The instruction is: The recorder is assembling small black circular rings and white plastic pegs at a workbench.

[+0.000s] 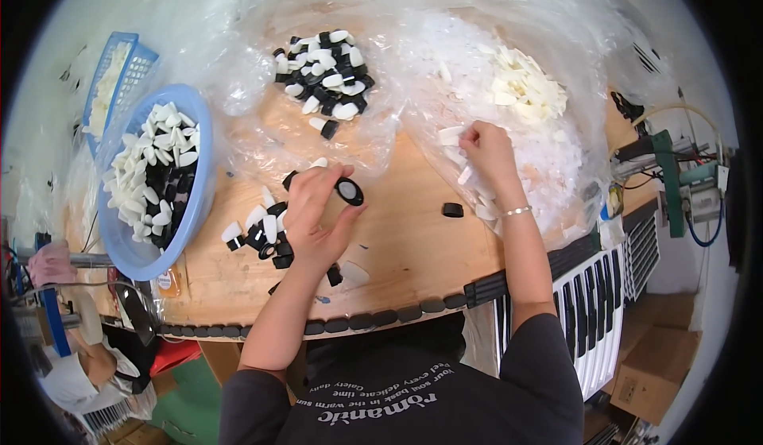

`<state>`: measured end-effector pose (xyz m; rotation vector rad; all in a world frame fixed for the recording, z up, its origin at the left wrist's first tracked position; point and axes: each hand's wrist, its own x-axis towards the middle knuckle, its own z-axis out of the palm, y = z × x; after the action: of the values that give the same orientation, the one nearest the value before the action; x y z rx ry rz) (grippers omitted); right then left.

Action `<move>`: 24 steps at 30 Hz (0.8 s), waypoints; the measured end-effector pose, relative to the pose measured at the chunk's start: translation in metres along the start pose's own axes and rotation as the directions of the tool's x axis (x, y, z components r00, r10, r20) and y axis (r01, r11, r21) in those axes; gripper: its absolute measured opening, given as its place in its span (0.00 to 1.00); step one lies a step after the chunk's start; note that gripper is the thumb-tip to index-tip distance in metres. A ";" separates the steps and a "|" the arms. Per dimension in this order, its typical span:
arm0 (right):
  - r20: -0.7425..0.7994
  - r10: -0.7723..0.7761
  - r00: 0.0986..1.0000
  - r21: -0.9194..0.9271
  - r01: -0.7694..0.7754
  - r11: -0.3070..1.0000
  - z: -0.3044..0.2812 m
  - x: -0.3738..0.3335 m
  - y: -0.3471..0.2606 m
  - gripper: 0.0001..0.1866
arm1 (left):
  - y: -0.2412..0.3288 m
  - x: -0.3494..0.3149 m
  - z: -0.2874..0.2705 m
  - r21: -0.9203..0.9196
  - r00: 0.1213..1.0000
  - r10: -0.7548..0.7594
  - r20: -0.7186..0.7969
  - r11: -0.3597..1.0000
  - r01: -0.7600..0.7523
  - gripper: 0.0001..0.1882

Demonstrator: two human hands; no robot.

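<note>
My left hand (316, 214) is closed around a round black cap (348, 191) with a pale disc inside, held above the table between thumb and fingers. Under and beside that wrist lie several black caps with white oval pieces (258, 226). My right hand (489, 152) pinches the end of a flat white piece (450, 136) at the left side of a spread of thin white pieces (548, 171) on clear plastic. Between my hands, nearer the right one, a lone black cap (452, 210) rests on the wood.
A light blue basin (208, 159) holds white and black parts at the left, with a blue basket (143, 67) behind it. Black-and-white parts (324, 71) and cream pieces (528, 86) are heaped on plastic. Black padding (381, 319) lines the table's front. Machinery (703, 203) stands right; another person (87, 373) is lower left.
</note>
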<state>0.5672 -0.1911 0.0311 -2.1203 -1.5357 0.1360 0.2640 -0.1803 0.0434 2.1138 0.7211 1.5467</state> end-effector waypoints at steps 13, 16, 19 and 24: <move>-0.087 -0.063 0.994 -0.165 0.048 0.985 -0.029 -0.006 -0.012 0.04 | -0.002 -0.002 0.001 -0.084 1.000 -0.019 0.011 0.996 0.020 0.31; -0.229 -0.105 0.968 -0.108 0.082 0.991 -0.038 -0.009 -0.030 0.04 | -0.002 -0.001 0.004 -0.073 0.999 -0.043 0.015 0.996 0.044 0.31; -0.205 -0.148 0.968 -0.169 0.114 0.979 -0.024 -0.007 -0.014 0.05 | 0.002 -0.003 0.005 -0.066 0.997 -0.065 0.036 0.996 0.067 0.30; -0.312 -0.208 0.927 -0.133 0.174 0.976 -0.029 -0.011 -0.016 0.05 | 0.006 0.003 0.007 -0.018 0.999 -0.048 0.014 0.999 0.048 0.31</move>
<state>0.5605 -0.2080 0.0611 -1.9348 -1.5623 -0.3526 0.2722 -0.1831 0.0473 2.0765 0.7442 1.5064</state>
